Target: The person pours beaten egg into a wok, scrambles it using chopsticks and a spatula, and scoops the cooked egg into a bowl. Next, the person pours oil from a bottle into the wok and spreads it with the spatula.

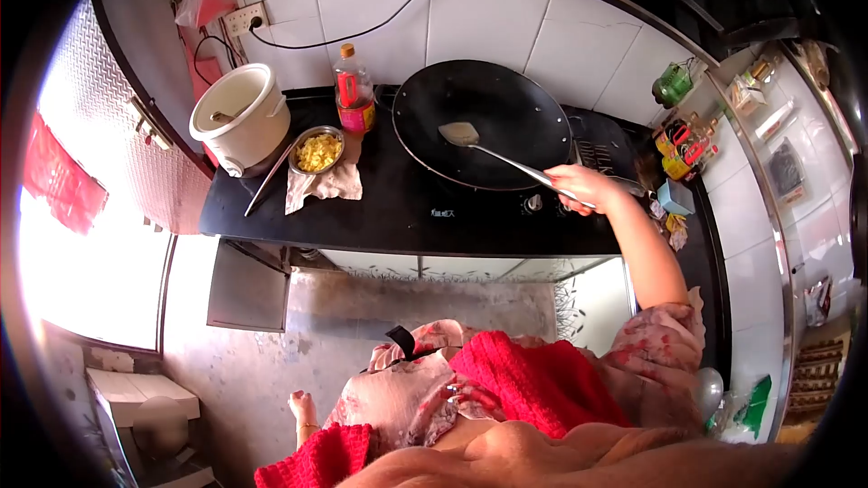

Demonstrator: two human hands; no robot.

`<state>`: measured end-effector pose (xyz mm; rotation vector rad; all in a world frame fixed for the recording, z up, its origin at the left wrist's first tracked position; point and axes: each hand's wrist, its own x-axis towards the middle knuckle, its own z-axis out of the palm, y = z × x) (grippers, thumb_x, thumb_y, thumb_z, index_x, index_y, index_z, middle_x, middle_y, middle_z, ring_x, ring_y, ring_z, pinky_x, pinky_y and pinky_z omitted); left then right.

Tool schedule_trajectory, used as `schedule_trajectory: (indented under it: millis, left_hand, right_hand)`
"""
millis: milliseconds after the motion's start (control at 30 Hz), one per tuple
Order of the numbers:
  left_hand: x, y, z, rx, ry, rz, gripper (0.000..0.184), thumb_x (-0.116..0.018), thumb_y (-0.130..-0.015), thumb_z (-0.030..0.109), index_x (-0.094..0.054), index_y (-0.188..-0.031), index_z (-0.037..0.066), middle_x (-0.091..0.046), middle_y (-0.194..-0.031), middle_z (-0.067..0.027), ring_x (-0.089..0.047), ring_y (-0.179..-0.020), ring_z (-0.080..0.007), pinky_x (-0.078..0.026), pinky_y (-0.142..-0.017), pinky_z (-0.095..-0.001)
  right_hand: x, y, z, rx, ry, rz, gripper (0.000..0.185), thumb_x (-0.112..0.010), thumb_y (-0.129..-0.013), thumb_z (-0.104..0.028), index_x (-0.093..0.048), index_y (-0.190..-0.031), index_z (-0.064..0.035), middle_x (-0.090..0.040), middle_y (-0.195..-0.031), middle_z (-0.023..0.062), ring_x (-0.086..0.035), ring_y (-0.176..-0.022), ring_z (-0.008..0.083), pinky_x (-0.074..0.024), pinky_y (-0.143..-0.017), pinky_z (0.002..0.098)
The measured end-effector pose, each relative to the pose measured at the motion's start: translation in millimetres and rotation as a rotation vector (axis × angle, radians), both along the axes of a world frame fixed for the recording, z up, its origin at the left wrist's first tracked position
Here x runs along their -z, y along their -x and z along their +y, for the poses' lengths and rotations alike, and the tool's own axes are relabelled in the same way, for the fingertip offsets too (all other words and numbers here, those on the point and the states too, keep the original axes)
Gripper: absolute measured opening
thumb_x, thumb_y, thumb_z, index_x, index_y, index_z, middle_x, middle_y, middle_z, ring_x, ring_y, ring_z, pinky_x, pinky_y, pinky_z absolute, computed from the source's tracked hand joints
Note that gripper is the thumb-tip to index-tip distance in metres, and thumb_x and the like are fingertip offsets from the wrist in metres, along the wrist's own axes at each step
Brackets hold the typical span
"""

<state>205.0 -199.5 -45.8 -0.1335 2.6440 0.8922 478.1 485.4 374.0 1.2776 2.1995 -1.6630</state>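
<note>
My right hand (583, 190) is wrapped round the handle of a metal spatula (520, 165). The spatula's flat head rests inside a large black wok (488, 104) on the stove. Down at the lower left, beside my body, my left hand (303, 405) hangs away from the counter; its fingers look curled, but they are too small to make out clearly. A metal bowl of yellow food (317, 153) sits on a cloth (330, 188) left of the wok.
A white pot (240, 117) stands at the counter's left, with a bottle (353, 90) between it and the wok. Several bottles (684, 146) and a light blue box (675, 198) are at the right. An open cabinet door (246, 285) hangs below the counter (380, 230).
</note>
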Motion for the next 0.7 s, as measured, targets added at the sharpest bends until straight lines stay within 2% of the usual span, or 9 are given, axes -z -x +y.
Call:
schedule_trajectory:
  millis: [100, 200, 233, 267, 333, 433, 533, 600, 700]
  left_hand:
    - [-13.9, -7.0, 28.2, 0.03, -0.013, 0.042, 0.029, -0.059, -0.07, 0.011, -0.061, -0.094, -0.003, -0.06, -0.093, -0.02, -0.059, -0.087, -0.03, -0.048, -0.079, -0.0375]
    - [-30.0, -16.8, 44.6, 0.008, -0.076, 0.06, 0.028, -0.058, -0.07, 0.011, -0.061, -0.094, -0.003, -0.059, -0.093, -0.02, -0.058, -0.086, -0.0306, -0.048, -0.078, -0.0381]
    - [-24.7, -17.9, 43.7, 0.025, -0.063, 0.071, 0.028, -0.058, -0.07, 0.011, -0.061, -0.094, -0.003, -0.058, -0.094, -0.02, -0.058, -0.086, -0.0307, -0.048, -0.078, -0.0382]
    - [-20.3, -19.0, 42.8, 0.043, -0.051, 0.08, 0.028, -0.058, -0.07, 0.011, -0.061, -0.094, -0.003, -0.058, -0.094, -0.0201, -0.058, -0.086, -0.0308, -0.048, -0.078, -0.0382]
    - [-11.8, -23.1, 39.8, 0.065, -0.027, 0.078, 0.028, -0.058, -0.07, 0.011, -0.061, -0.094, -0.003, -0.057, -0.094, -0.0202, -0.058, -0.086, -0.031, -0.048, -0.078, -0.0384]
    - [-15.5, -36.2, 36.9, 0.057, 0.001, 0.028, 0.028, -0.058, -0.07, 0.011, -0.061, -0.094, -0.003, -0.058, -0.095, -0.0203, -0.057, -0.087, -0.0313, -0.048, -0.079, -0.0388]
    - [-12.5, -43.4, 28.8, 0.011, -0.042, -0.002, 0.029, -0.058, -0.069, 0.011, -0.061, -0.095, -0.003, -0.059, -0.095, -0.0207, -0.057, -0.088, -0.0315, -0.047, -0.08, -0.0391]
    - [-10.1, -42.2, 24.0, -0.02, -0.09, -0.007, 0.03, -0.058, -0.069, 0.011, -0.061, -0.095, -0.003, -0.06, -0.095, -0.021, -0.058, -0.089, -0.0315, -0.047, -0.081, -0.0393]
    - [-11.5, -32.7, 24.6, -0.002, 0.099, -0.03, 0.03, -0.058, -0.069, 0.011, -0.061, -0.095, -0.004, -0.061, -0.094, -0.0209, -0.059, -0.088, -0.0311, -0.048, -0.08, -0.0392]
  right_hand:
    - [13.5, 5.5, 8.2, 0.022, -0.201, -0.039, 0.012, -0.047, -0.09, -0.016, -0.049, -0.096, -0.0049, -0.047, -0.062, 0.0031, -0.039, -0.036, 0.009, -0.0317, -0.032, 0.0248]
    - [-4.7, -15.2, 13.5, -0.131, -0.477, -0.229, 0.013, -0.052, -0.086, -0.014, -0.049, -0.094, -0.0048, -0.047, -0.058, 0.004, -0.042, -0.037, 0.0121, -0.0337, -0.033, 0.0276]
    - [-16.3, -25.6, 13.3, -0.138, -0.493, -0.246, 0.011, -0.054, -0.081, -0.009, -0.049, -0.089, -0.0035, -0.048, -0.052, 0.0068, -0.047, -0.039, 0.0169, -0.0352, -0.034, 0.0327]
    - [-20.4, -38.0, 17.9, -0.142, -0.508, -0.266, 0.011, -0.054, -0.08, -0.008, -0.049, -0.088, -0.0039, -0.048, -0.052, 0.0067, -0.046, -0.038, 0.0158, -0.0354, -0.034, 0.0317]
    - [-36.7, -55.0, 15.1, -0.169, -0.563, -0.294, 0.018, -0.054, -0.078, -0.007, -0.051, -0.095, -0.0039, -0.055, -0.06, 0.0125, -0.056, -0.048, 0.0243, -0.0437, -0.043, 0.0366]
    - [-24.8, -82.7, 13.5, -0.257, -1.045, -0.137, 0.032, -0.054, -0.076, -0.005, -0.053, -0.108, -0.0042, -0.061, -0.074, 0.0189, -0.062, -0.069, 0.0343, -0.0497, -0.06, 0.0423]
    - [-26.0, -85.4, 4.9, -0.185, -1.197, -0.247, 0.044, -0.055, -0.076, -0.005, -0.051, -0.12, -0.005, -0.062, -0.086, 0.0227, -0.059, -0.084, 0.0399, -0.049, -0.073, 0.046]
    - [-18.5, -87.3, 13.8, -0.136, -1.245, -0.329, 0.049, -0.055, -0.078, -0.006, -0.047, -0.126, -0.0066, -0.061, -0.09, 0.0208, -0.061, -0.083, 0.0381, -0.05, -0.074, 0.0448]
    - [-13.2, -87.9, 20.9, -0.078, -1.293, -0.455, 0.051, -0.054, -0.079, -0.006, -0.045, -0.129, -0.0091, -0.06, -0.092, 0.0193, -0.06, -0.083, 0.0364, -0.0499, -0.074, 0.0433]
